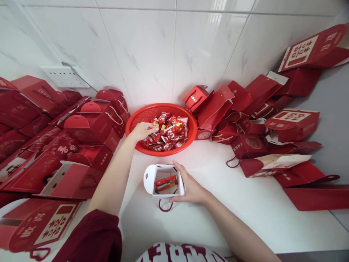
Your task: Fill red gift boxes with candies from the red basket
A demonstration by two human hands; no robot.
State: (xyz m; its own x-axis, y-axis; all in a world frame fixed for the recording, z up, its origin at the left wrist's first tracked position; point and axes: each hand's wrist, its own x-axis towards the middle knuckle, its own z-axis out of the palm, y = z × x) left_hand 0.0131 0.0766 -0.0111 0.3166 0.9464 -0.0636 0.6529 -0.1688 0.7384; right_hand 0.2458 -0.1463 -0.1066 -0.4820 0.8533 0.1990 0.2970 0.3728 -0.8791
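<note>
My left grip (143, 131) pinched a sweet (156, 125) — at its five o'clock lay the box (167, 170), held by my right grip (191, 187).

Packet (165, 182) in box (166, 170), basket (144, 115) behind

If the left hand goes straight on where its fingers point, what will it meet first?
Likely the wrapped sweets in the red basket; the left hand seems to touch them, though depth is unclear.
</note>
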